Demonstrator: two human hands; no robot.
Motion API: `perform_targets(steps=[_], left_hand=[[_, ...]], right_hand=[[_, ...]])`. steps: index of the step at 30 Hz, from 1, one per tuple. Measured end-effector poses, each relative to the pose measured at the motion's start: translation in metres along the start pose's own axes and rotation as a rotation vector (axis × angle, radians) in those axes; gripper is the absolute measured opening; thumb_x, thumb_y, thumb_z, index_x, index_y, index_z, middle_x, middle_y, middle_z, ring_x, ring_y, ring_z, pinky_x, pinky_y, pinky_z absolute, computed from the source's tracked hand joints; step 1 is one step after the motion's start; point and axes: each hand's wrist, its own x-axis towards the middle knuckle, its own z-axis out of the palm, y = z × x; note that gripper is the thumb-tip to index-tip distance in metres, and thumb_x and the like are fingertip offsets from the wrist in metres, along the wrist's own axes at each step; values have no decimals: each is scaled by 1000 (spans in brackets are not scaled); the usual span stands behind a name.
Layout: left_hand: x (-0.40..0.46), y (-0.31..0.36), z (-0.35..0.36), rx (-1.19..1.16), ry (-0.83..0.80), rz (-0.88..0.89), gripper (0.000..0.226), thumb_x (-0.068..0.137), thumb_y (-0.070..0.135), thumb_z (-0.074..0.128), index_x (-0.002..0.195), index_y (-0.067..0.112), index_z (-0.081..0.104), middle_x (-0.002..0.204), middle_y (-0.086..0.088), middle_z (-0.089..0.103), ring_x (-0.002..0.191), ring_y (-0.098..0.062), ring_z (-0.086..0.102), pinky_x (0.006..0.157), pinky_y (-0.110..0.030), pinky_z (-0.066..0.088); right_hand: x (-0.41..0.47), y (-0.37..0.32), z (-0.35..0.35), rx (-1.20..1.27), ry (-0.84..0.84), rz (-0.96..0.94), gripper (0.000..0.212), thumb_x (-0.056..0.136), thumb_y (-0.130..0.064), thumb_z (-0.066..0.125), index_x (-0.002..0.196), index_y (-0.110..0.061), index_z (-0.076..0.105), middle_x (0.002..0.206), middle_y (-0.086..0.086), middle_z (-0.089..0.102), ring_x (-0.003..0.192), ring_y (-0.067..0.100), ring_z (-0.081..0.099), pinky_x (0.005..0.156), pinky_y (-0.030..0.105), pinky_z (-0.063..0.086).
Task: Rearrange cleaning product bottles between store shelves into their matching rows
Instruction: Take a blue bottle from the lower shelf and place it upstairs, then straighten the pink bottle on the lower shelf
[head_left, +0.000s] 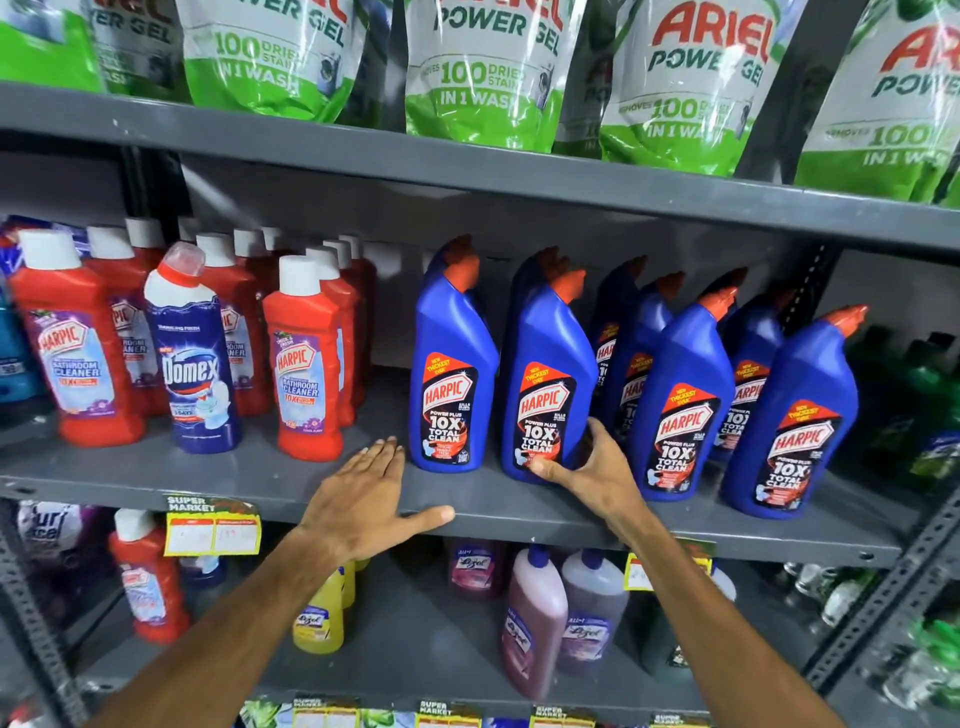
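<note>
On the middle grey shelf (260, 483) stand several blue Harpic bottles with orange caps. My right hand (592, 467) grips the base of the second blue Harpic bottle (545, 374) from the left, thumb in front, fingers round its right side. Another blue Harpic bottle (452, 364) stands just left of it. My left hand (363, 504) lies flat and open on the shelf edge, fingers near that bottle's base, holding nothing. A dark blue Domex bottle (192, 358) stands among the red Harpic bathroom cleaner bottles (306, 364) at the left.
Green and white Ariel Power Gel pouches (483, 73) fill the top shelf. Below are Lizol bottles (535, 623), a yellow bottle (319, 618) and a red Harpic bottle (148, 582). Dark green bottles (919, 395) stand at the far right. Price tags (213, 530) hang on the shelf edge.
</note>
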Motion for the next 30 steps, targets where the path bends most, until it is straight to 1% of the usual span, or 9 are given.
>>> perform_targets(steps=[3,6,9,11,13,16,20,23,30], left_hand=[[-16,4,11,27,171,2,131,79,101,4,165,3,12,175,-15,10,162,-23,8,129,-34,2],[-46,11,38,29,390,106,109,97,84,26,163,-2,18,173,-21,13,162,-30,8,132,-46,9],[-79,16,82,-11,450,191,99,100,67,47,163,-2,14,174,-21,8,162,-35,6,131,-50,12],[-95,15,114,-4,408,231,95,101,62,47,163,-2,15,175,-21,7,162,-35,8,130,-50,14],[-104,10,146,4,310,239,94,101,62,46,163,-2,15,175,-20,7,162,-34,10,129,-49,15],[-107,-1,190,-16,157,200,99,99,67,48,163,-2,19,174,-20,10,161,-34,12,129,-46,12],[-94,-19,244,3,0,185,104,98,76,38,162,-3,20,173,-22,12,160,-36,16,128,-45,12],[-77,-27,278,-48,-103,141,111,93,82,33,164,-1,15,174,-19,6,161,-36,13,128,-48,17],[-54,-31,331,-82,-157,78,122,85,91,22,164,-1,1,173,-17,-7,162,-28,-6,129,-36,-6]], right_hand=[[-24,0,6,-40,161,-125,95,69,-39,97,148,-20,47,132,-16,62,118,0,62,92,-1,45],[-66,15,18,-139,431,-304,59,85,-31,87,135,-15,60,129,-6,63,119,10,61,101,13,45],[-110,53,40,-237,577,-463,30,94,-25,73,115,-5,68,115,6,66,108,20,60,98,29,48],[-133,83,56,-228,540,-405,27,95,-25,67,111,-4,68,114,-3,61,108,18,58,98,36,49],[-151,106,70,-199,447,-214,25,97,-26,67,118,-13,63,119,-9,54,114,14,53,102,39,47],[-166,140,85,-129,361,50,42,95,-25,75,131,-26,54,126,-1,54,118,20,56,104,34,47],[-170,177,107,-32,292,240,61,88,-25,83,140,-15,52,133,4,59,122,23,61,104,35,51],[-167,197,122,-29,304,292,62,84,-25,86,137,-14,55,126,3,61,113,23,65,99,43,56],[-160,238,149,-6,368,355,72,79,-24,91,138,-20,51,129,2,63,114,25,66,99,51,59]])
